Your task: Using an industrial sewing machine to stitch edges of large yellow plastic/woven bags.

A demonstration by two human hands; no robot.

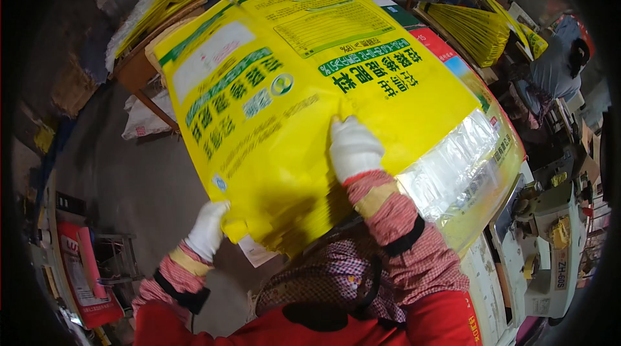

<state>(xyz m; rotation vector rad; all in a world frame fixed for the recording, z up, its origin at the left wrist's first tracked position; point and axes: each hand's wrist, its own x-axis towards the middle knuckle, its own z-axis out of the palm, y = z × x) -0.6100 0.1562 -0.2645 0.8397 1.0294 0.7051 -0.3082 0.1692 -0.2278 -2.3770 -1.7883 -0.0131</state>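
Observation:
A large yellow printed plastic sack [259, 145], with green bands and dark lettering, lies across a stack in front of me. My left hand [208, 228], in a white glove, is closed on the near left corner of the sack. Also gloved in white, my right hand [356, 147] pinches a fold near the middle of the yellow plastic, where creases run out from the fingers. Several more sack edges [291, 233] show layered beneath, close to my body. A clear plastic liner [456, 152] sticks out at the right side of the stack.
Folded yellow sacks [165, 6] rest on a wooden stand at far left; another fanned bundle [469, 29] lies at far right. A sewing machine [550, 249] stands at right. Another person [556, 61] sits at far right. A red sack [90, 275] is at lower left.

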